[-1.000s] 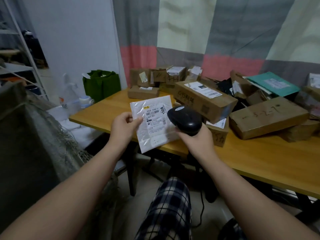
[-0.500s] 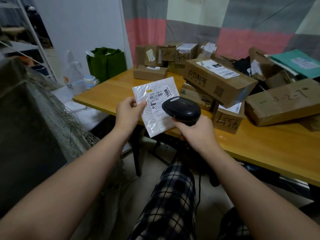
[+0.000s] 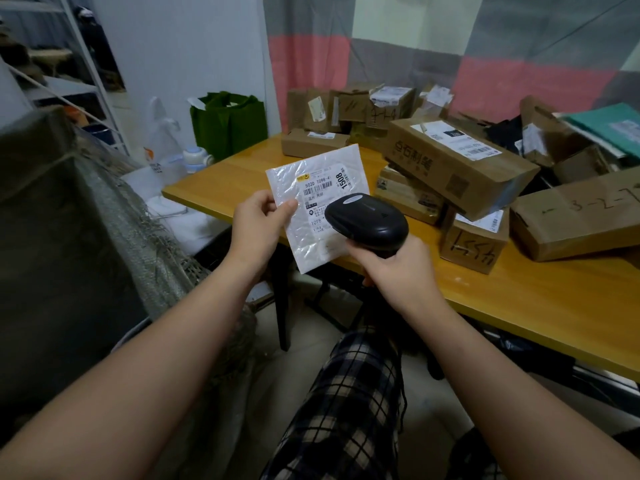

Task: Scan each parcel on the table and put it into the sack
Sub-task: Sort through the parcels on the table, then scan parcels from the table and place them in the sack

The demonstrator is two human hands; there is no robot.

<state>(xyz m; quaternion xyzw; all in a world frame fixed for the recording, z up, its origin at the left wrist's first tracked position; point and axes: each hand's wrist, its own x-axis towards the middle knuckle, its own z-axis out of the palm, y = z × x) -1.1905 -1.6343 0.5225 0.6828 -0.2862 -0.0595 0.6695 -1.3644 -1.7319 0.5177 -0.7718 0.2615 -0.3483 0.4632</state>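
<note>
Where the black scanner crossed the white parcel, it hid part of the label, and its handle was buried in the right hand, fingers curled round it. The left hand pinched the parcel's left edge, thumb on front, holding it up over the near edge of the table. Beyond lay piled cardboard boxes, the rightmost cut off, and at left the sack, its mouth hard to make out.

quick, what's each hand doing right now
Left hand: pinching the white plastic mailer by its edge.
Right hand: grip closed around the black barcode scanner.
</note>
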